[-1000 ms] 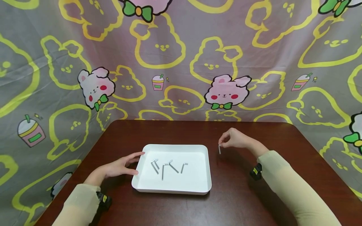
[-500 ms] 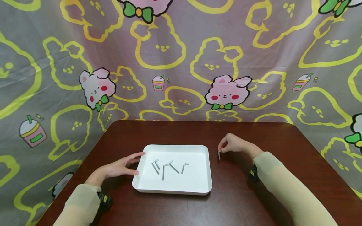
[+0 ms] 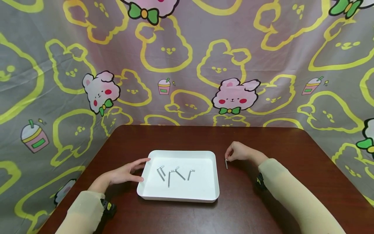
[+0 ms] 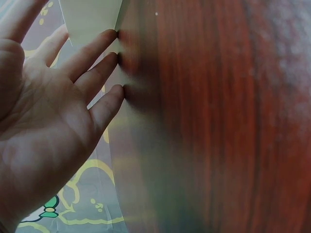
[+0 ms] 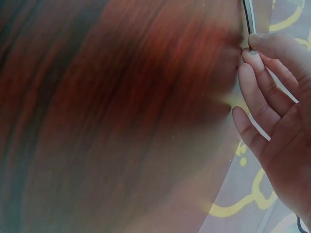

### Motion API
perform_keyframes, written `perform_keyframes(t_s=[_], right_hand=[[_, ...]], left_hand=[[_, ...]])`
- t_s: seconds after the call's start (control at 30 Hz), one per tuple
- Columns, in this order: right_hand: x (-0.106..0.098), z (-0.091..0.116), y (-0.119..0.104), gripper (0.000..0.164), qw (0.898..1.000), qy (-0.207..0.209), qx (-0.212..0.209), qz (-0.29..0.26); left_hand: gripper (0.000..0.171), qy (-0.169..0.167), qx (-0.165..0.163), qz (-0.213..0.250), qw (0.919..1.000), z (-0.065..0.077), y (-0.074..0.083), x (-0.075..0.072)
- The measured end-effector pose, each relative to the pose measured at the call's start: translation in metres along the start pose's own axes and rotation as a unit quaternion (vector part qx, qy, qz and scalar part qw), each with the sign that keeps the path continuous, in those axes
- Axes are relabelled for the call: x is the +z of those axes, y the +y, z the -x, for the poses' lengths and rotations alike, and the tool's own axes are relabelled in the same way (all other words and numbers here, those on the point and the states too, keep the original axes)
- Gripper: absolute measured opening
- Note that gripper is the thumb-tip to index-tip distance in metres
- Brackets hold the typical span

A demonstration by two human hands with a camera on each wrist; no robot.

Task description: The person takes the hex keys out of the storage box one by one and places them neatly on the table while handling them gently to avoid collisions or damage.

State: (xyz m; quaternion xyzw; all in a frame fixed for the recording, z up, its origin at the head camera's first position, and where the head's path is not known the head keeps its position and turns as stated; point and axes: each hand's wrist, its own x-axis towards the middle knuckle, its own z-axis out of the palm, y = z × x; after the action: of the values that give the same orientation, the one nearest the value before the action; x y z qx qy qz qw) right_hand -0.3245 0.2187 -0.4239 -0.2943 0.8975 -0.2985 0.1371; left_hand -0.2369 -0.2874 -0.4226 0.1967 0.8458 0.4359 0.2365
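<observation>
A white rectangular tray (image 3: pixel 201 191) stands on the table with several silver L-shaped hex keys lying in it, among them a hex key (image 3: pixel 168 179) near the middle and another hex key (image 3: pixel 190 175) farther right. My left hand (image 3: pixel 124 173) is at the tray's left side, thumb and index fingertip at the rim; the left wrist view shows its other fingers extended, fingertips by the table. Right of the tray, my right hand (image 3: pixel 241 152) pinches one end of a hex key (image 3: pixel 226 165) between thumb and fingers. Its shaft (image 5: pixel 249 22) points toward the top in the right wrist view.
The dark brown wooden table (image 3: pixel 181 136) has a glossy top. Behind it and along both sides hangs a grey curtain (image 3: pixel 187 78) with yellow outlines and bunny faces. A black wrist device (image 3: pixel 108 208) shows below the left sleeve.
My right hand has moved a little toward the person and down, with the hex key in its pinch. My left hand and the tray have kept their places.
</observation>
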Motion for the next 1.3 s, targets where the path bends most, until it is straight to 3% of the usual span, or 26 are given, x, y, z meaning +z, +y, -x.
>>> perform_keyframes(t_s=[0.8, 1.3], right_hand=[[0.0044, 0.0003, 0.0002, 0.012, 1.000, 0.009, 0.018, 0.011], [-0.0029, 0.0037, -0.0018, 0.005, 0.999, 0.018, 0.026, -0.025]], left_hand=[[0.083, -0.002, 0.005, 0.003, 1.0000, -0.0007, -0.0010, 0.0001], [0.082, 0.000, 0.007, 0.004, 1.0000, -0.0007, -0.0021, 0.0006]])
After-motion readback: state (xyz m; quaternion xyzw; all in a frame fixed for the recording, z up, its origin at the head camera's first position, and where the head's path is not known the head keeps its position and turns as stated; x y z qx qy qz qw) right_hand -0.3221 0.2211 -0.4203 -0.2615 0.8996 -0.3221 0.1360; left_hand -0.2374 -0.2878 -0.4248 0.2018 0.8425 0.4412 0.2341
